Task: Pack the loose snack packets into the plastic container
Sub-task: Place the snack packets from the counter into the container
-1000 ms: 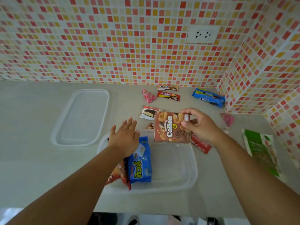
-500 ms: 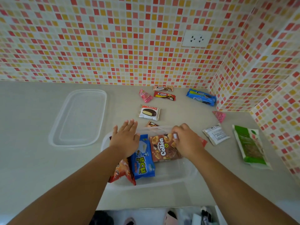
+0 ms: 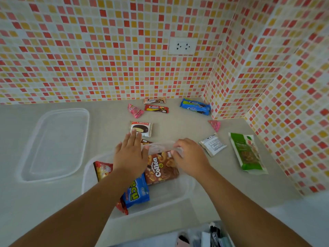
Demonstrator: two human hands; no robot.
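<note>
Near the counter's front edge, a clear plastic container held 3 packets: a brown Collon packet, a blue packet and a red packet. A left hand lay flat with straight fingers over the container's far side; a right hand rested on the Collon packet's top edge, though whether it pinched it could not be told. Loose packets lay toward the counter's back and right, among them a Choco Pie and a green packet. Likely risk: the light container could slide or tip under pressing, and the upright packets could flop over, crowding out the rest.
</note>
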